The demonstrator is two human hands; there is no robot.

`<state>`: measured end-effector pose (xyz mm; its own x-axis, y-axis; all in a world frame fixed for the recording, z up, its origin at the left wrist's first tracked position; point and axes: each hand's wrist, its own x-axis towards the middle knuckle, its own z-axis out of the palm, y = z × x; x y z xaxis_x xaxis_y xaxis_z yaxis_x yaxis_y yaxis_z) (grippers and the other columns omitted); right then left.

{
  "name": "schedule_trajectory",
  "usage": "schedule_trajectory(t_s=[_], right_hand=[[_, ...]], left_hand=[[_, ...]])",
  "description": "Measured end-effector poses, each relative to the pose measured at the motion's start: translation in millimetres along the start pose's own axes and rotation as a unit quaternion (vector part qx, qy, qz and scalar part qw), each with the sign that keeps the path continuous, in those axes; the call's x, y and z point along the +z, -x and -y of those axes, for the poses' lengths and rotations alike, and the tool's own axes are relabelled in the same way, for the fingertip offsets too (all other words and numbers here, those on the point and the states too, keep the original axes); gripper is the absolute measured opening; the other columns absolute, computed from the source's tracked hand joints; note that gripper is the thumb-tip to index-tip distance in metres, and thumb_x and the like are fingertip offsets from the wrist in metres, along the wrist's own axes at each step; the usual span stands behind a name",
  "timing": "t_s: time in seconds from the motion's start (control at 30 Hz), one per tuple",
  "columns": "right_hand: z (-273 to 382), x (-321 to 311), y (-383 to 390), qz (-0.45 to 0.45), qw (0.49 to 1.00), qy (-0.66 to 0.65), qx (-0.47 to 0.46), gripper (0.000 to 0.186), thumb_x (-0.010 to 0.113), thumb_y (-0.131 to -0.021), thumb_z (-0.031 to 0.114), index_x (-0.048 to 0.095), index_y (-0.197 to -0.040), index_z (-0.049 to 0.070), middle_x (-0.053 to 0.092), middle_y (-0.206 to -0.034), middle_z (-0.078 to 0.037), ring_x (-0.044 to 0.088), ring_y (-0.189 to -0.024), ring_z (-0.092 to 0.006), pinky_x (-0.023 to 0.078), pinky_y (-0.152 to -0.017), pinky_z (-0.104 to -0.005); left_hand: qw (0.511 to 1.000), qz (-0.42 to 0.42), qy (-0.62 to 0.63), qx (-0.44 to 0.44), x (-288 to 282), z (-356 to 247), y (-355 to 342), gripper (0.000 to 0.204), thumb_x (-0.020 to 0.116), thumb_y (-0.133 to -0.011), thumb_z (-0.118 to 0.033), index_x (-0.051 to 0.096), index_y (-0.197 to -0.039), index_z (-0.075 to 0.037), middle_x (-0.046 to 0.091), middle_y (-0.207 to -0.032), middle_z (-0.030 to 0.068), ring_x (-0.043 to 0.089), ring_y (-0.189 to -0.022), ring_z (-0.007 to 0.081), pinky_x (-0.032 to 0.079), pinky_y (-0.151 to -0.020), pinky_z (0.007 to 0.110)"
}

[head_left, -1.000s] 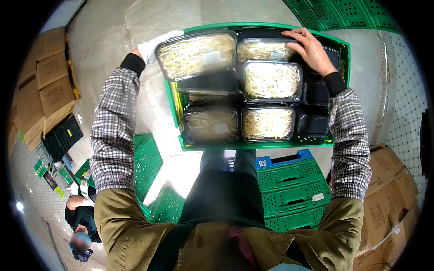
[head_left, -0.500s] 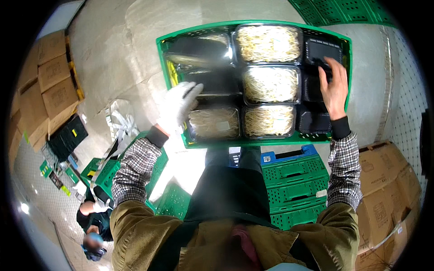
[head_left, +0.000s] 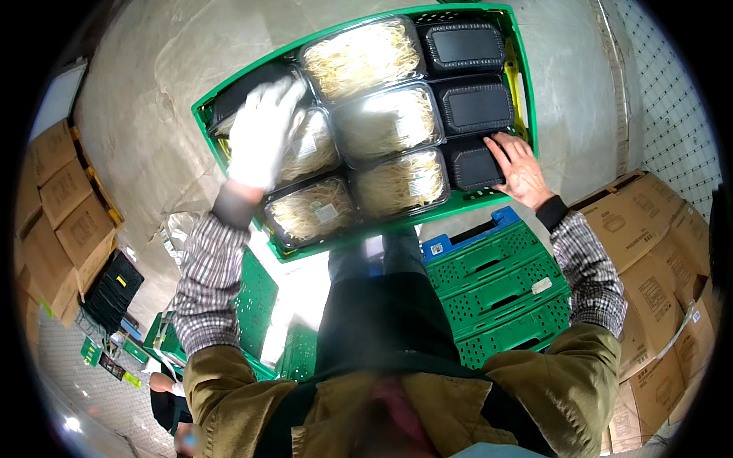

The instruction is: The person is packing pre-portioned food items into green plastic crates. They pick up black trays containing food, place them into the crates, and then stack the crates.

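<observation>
At the upper centre of the frame, my two hands met a green crate (head_left: 469, 202) packed with trays, set askew above my legs; what bore it was hidden. My left hand (head_left: 267, 130), white-gloved and blurred, lay open with fingers outstretched over the left column, partly covering a sprout tray (head_left: 309, 145); whether it touched the lid I could not tell. My bare right hand (head_left: 521, 166) curved its fingers over the edge of the nearest black tray (head_left: 475, 164) at the right; whether it gripped or merely rested there, I could not tell. With one hand at either side of the load, I seemed well placed to keep the rows snug.

Three clear-lidded trays (head_left: 388, 122) filled the middle column, pale sprouts facing up, probably laid flat so that contents and labels showed. Another clear-topped tray (head_left: 311, 212) sat at the near left corner. The right column turned its black, ribbed sides to me, perhaps to fit the narrower space along that wall. A dark tray (head_left: 235, 98) in the far left corner leaned out of line, half behind my glove.

Below, green crates (head_left: 496, 282) stood stacked at lower right; cardboard boxes (head_left: 649, 244) rose beyond my right sleeve.
</observation>
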<state>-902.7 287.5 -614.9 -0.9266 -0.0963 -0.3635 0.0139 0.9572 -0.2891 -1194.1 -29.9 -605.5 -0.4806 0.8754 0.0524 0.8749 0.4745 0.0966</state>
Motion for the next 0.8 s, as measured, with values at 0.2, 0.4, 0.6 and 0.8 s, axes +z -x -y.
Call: schedule_trajectory(t_s=[0.2,0.4,0.6,0.8], right_hand=[[-19.4,-31.3,-3.5,0.014,0.993,-0.094,-0.070,0.081,0.076,-0.049,0.016,0.042,-0.123,0.008,0.044,-0.116,-0.014,0.041,-0.110,-0.0323,0.036,-0.095,-0.0415],[-45.3,-56.1,-22.7,0.085,0.975,-0.186,-0.084,0.055,0.073,-0.063,0.031,0.058,-0.109,0.005,0.052,-0.114,-0.020,0.050,-0.103,-0.0328,0.040,-0.090,-0.0401],[-71.7,-68.6,-59.0,0.168,0.953,-0.252,0.026,0.032,0.059,-0.081,0.019,0.057,-0.108,0.002,0.063,-0.089,-0.009,0.059,-0.081,-0.0153,0.047,-0.074,-0.0249],[-55.3,-47.1,2.3,-0.170,0.930,-0.295,0.139,0.028,0.054,-0.086,0.024,0.057,-0.105,0.004,0.059,-0.103,-0.014,0.059,-0.089,-0.0253,0.048,-0.077,-0.0320]], left_hand=[[0.989,-0.041,0.123,-0.068,28.1,21.5,-13.7,0.056,0.062,-0.077,-0.029,0.041,-0.127,-0.015,0.048,-0.124,0.0081,0.044,-0.113,0.0255,0.033,-0.096,0.041],[0.984,0.011,0.180,-0.011,36.6,93.8,12.8,0.035,0.056,-0.079,-0.005,0.057,-0.113,-0.010,0.060,-0.104,0.0109,0.058,-0.096,0.0250,0.045,-0.083,0.031],[0.978,0.174,-0.039,-0.112,20.2,67.5,-48.9,0.028,0.058,-0.076,-0.014,0.060,-0.103,-0.007,0.062,-0.092,0.0169,0.060,-0.087,0.0302,0.046,-0.075,0.035],[0.924,0.013,0.364,0.119,41.6,-185.7,-69.1,0.046,0.065,-0.071,-0.022,0.052,-0.112,-0.005,0.055,-0.108,0.0162,0.051,-0.098,0.0323,0.040,-0.087,0.039]])
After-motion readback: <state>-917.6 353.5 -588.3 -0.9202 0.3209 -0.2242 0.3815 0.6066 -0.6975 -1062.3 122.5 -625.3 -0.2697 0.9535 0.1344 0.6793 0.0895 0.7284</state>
